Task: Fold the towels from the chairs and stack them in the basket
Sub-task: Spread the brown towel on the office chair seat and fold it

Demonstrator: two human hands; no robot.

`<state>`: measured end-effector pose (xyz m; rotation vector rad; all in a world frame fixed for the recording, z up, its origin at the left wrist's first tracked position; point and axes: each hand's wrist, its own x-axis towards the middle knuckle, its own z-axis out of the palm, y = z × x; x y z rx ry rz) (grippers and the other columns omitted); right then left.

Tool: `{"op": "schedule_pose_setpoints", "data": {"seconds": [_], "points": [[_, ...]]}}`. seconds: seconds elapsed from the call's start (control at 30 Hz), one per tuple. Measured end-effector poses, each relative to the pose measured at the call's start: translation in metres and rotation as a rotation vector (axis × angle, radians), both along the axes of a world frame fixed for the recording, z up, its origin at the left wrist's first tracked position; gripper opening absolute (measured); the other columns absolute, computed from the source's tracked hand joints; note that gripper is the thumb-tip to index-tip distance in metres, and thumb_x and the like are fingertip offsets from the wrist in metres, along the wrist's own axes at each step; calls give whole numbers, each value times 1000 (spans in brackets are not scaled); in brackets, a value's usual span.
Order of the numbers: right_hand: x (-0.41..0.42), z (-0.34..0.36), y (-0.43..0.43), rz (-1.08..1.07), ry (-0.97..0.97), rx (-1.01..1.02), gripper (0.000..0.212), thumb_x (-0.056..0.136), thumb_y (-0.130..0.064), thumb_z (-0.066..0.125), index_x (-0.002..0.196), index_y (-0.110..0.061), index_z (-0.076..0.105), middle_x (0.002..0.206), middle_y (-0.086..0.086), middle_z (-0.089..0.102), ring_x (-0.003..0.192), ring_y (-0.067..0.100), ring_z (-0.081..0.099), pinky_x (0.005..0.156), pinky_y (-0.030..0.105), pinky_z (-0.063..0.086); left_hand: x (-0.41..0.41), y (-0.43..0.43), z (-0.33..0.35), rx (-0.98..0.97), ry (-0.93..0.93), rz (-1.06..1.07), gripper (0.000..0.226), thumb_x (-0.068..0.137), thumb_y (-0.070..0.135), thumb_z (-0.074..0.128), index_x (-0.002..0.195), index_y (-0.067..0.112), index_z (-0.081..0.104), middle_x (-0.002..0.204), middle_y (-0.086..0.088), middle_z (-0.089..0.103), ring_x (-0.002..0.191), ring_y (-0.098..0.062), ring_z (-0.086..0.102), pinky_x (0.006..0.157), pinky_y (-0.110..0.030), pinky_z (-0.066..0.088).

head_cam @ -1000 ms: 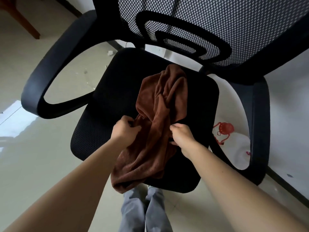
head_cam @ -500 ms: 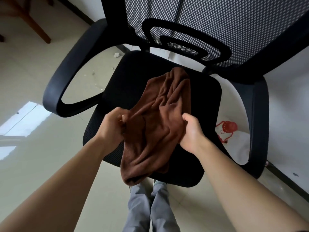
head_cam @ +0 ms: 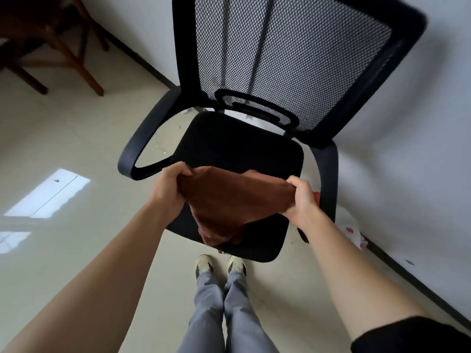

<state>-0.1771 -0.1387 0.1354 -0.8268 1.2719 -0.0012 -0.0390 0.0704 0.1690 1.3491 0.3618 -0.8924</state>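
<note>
A brown towel (head_cam: 229, 200) hangs stretched between my two hands above the front of a black office chair's seat (head_cam: 237, 143). My left hand (head_cam: 170, 189) grips the towel's left upper corner. My right hand (head_cam: 300, 197) grips its right upper corner. The cloth sags below into a loose point near the seat's front edge. No basket is in view.
The chair has a mesh backrest (head_cam: 293, 54) and two curved armrests (head_cam: 142, 146). Wooden furniture legs (head_cam: 84, 64) stand at the back left. A white wall runs along the right, with a red and white bag (head_cam: 354, 233) at its foot. My feet (head_cam: 219, 263) stand just before the chair.
Both hands have lifted the towel off the seat and pulled apart, spreading it wide. The view has drawn back and up, showing more of the chair.
</note>
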Motion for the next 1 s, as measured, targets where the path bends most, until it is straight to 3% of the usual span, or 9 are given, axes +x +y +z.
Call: {"op": "schedule_pose_setpoints", "data": {"seconds": [0.1, 0.27, 0.33, 0.43, 0.53, 0.63, 0.77, 0.9, 1.0], "points": [[-8, 29, -9, -8, -7, -54, 23, 82, -18, 50, 60, -12, 51, 62, 7, 57, 62, 24, 57, 61, 30, 49, -4, 6, 24, 54, -32, 70, 19, 65, 11, 47, 47, 12, 52, 66, -7, 59, 59, -17, 49, 58, -28, 36], [-14, 71, -32, 130, 28, -85, 14, 76, -15, 59, 63, -14, 62, 64, 3, 58, 63, 21, 55, 61, 31, 46, -3, 18, 53, 119, -66, 146, 15, 54, 15, 52, 61, 14, 39, 66, -5, 41, 58, -15, 41, 54, -30, 31], [-15, 88, -44, 315, 59, -137, 6, 76, -8, 59, 75, -14, 60, 78, 3, 58, 74, 19, 55, 66, 33, 45, 2, 21, 65, 152, -100, 155, 23, 49, 18, 55, 63, 15, 38, 64, -3, 35, 56, -14, 36, 52, -29, 29], [-14, 112, -58, 665, 98, -230, 28, 73, 5, 65, 91, -17, 68, 91, 3, 62, 84, 15, 55, 66, 29, 41, 13, 25, 78, 188, -137, 134, 37, 37, 26, 58, 66, 13, 39, 66, -5, 34, 56, -15, 35, 50, -28, 29], [-9, 136, -64, 946, 131, -233, 35, 72, 5, 72, 100, -16, 72, 101, 2, 66, 97, 17, 54, 71, 28, 40, 16, 21, 101, 195, -145, 139, 29, 48, 23, 56, 72, 12, 43, 72, -8, 39, 58, -17, 39, 54, -30, 35], [1, 159, -65, 1196, 234, -391, 21, 75, -3, 75, 91, -17, 72, 78, -5, 68, 87, 13, 55, 64, 25, 40, 17, 15, 121, 216, -173, 151, 19, 61, 21, 55, 75, 13, 47, 76, -6, 47, 66, -19, 48, 63, -31, 44], [17, 179, -78, 1133, 193, -779, 16, 79, -12, 75, 83, -16, 60, 87, 0, 56, 82, 13, 49, 64, 24, 39, 30, 12, 136, 430, -372, 144, 9, 75, 15, 59, 68, 13, 54, 69, -5, 49, 73, -21, 50, 73, -33, 47], [22, 191, -85, 983, 91, -705, 17, 88, -10, 65, 87, -14, 48, 83, 4, 50, 69, 14, 50, 57, 27, 45, 42, 17, 147, 543, -447, 36, 6, 67, 20, 61, 70, 15, 60, 69, -5, 50, 69, -19, 50, 65, -31, 43], [27, 203, -84, 1063, 155, -790, 21, 96, -18, 57, 80, -9, 45, 72, 5, 43, 59, 15, 44, 50, 26, 41, 48, 18, 157, 572, -451, 12, 9, 67, 23, 63, 66, 14, 61, 70, -6, 56, 68, -22, 56, 69, -33, 51]]}}
